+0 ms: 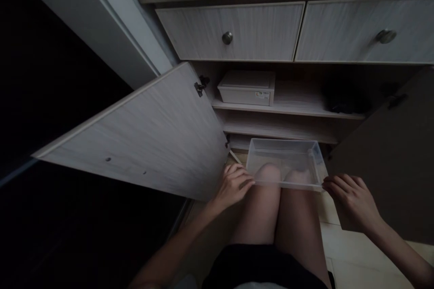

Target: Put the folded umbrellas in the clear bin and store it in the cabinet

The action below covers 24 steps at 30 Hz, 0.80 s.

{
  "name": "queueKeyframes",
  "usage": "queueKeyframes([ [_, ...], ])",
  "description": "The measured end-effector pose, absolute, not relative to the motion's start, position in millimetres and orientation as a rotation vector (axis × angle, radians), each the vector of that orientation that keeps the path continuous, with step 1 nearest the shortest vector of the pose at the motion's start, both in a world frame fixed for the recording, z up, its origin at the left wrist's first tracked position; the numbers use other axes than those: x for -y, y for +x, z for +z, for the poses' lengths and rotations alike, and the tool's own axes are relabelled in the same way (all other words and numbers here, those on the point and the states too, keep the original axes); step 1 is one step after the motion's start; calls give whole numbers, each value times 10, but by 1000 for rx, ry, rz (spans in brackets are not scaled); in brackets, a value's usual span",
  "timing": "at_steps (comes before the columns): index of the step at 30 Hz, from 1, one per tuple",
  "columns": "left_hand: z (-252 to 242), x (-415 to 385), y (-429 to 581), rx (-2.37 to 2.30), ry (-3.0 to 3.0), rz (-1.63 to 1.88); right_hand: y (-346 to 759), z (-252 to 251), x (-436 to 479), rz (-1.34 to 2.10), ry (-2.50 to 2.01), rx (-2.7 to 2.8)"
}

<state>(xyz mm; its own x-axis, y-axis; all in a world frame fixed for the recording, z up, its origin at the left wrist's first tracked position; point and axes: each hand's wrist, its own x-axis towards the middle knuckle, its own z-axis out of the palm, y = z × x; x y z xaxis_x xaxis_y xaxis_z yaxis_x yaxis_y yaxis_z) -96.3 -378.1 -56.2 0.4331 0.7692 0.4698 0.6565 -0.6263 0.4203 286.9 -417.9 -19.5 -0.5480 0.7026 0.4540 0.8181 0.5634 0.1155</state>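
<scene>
A person sits or crouches before a wood-grain cabinet [271, 25], holding a clear plastic bin [288, 159] by its near side with both hands. The bin has no lid on it; it is above the knees [269, 174], which show through its clear plastic, and its far wall is near the front of the cabinet's lower part. Whether it rests on the legs or is held up just over them, I cannot tell.

The left hand [233, 185] has its fingers and thumb closed on the near left corner, and the right hand [351, 196] grips the near right corner with its fingertips. The left door [149, 140] and right door [389, 158] are swung wide on either side. On the upper shelf [298, 99] sit a lidded white storage box [246, 88] with a label, at the left, and a dark object [346, 99] at the right, too dim to name.

The step in hand appears to be handling the bin in front of the cabinet. Any move from here would call for keeping both corners gripped and the bin level, with its sides clear of the doors.
</scene>
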Motion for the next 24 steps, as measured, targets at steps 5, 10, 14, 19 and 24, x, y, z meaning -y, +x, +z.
queueKeyframes([
  [5,-826,3697,-813,-1491,1764,1090,2855,-203,4164,-423,-1238,2464],
  [10,-945,3619,-639,-1319,1348,953,2971,-150,4038,-307,-1229,2476],
  [14,-950,3619,-597,-1284,1330,956,3240,-13,3465,-250,-1424,2206],
  [19,-958,3636,-588,-1308,1356,903,3441,240,2201,-345,-1941,1737],
  [24,-997,3660,-599,-1315,1319,907,3411,302,1334,-204,-2299,1763],
])
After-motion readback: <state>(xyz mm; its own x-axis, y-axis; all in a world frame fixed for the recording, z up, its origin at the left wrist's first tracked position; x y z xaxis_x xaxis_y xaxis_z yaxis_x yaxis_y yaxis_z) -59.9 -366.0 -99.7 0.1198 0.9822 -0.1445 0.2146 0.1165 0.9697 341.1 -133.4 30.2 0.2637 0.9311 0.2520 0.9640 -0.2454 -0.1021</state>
